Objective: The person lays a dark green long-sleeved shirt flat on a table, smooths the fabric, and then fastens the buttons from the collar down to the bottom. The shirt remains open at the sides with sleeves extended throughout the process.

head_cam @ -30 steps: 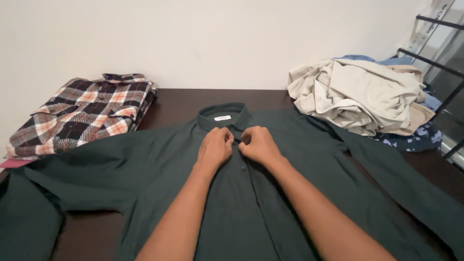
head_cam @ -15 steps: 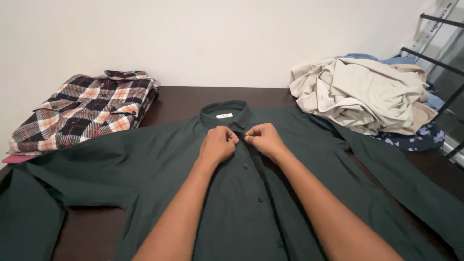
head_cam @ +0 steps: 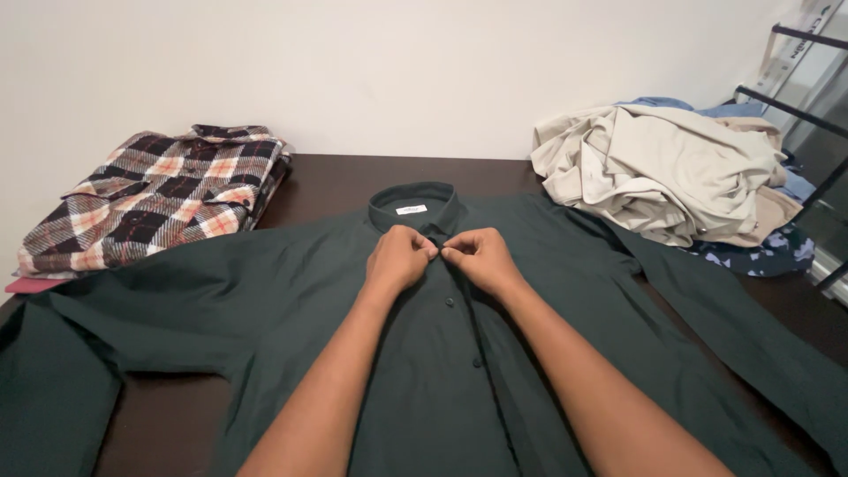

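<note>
Since the earlier frame, the left hand (head_cam: pixel 399 257) and right hand (head_cam: pixel 478 257) have barely shifted, both still pinching the dark green shirt (head_cam: pixel 265 300) just below its collar (head_cam: pixel 413 205). The shirt lies flat on the dark table (head_cam: pixel 331 181), collar pointing toward the wall (head_cam: pixel 397 71), its long axis running from the collar back to the person.

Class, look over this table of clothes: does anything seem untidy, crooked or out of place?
Yes: the clothes pile at the table's right end is crumpled and unfolded, unlike the folded plaid shirt on the left. The green shirt lies flat, both hands pinching its front below the collar.

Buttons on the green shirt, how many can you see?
2, both on the green shirt: one button just below the hands, another button lower down. More may hide under the hands or forearms.
</note>
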